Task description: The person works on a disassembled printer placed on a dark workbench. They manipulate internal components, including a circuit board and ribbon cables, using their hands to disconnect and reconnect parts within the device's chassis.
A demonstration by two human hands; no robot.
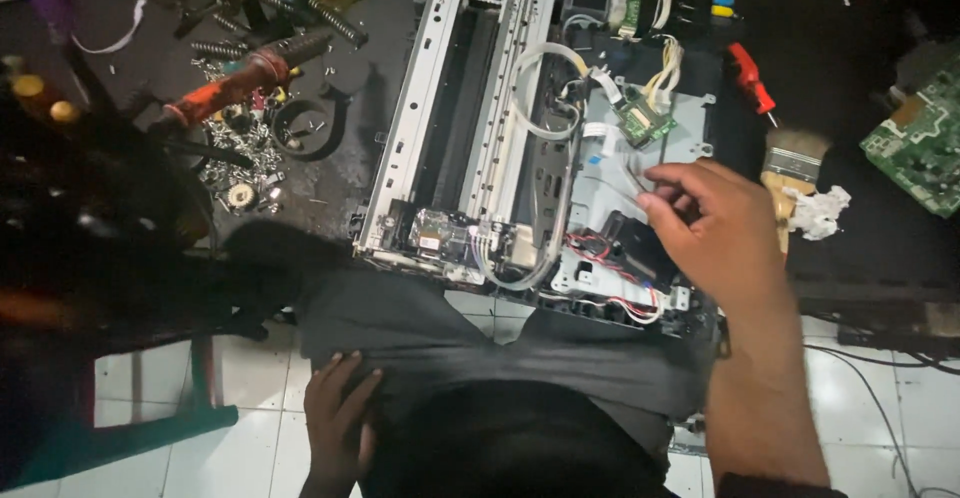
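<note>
An opened printer chassis (440, 108) lies on a dark workbench, its metal rails, white tubing and wiring exposed. My right hand (715, 233) hovers over the printer's right side, fingertips pinching at a thin flat white ribbon cable (625, 173) near a small green circuit board (640, 123). Whether the cable is gripped is unclear. My left hand (335, 418) rests low on my dark trousers (450, 343) at the thigh, fingers loosely spread, holding nothing.
A red-handled tool (230, 83), springs and loose screws (245, 153) lie left of the printer. To the right are a red screwdriver (750, 76), a paintbrush (790, 163), crumpled tissue (820, 208) and a green circuit board (920, 148). White tiled floor (860, 378) lies below.
</note>
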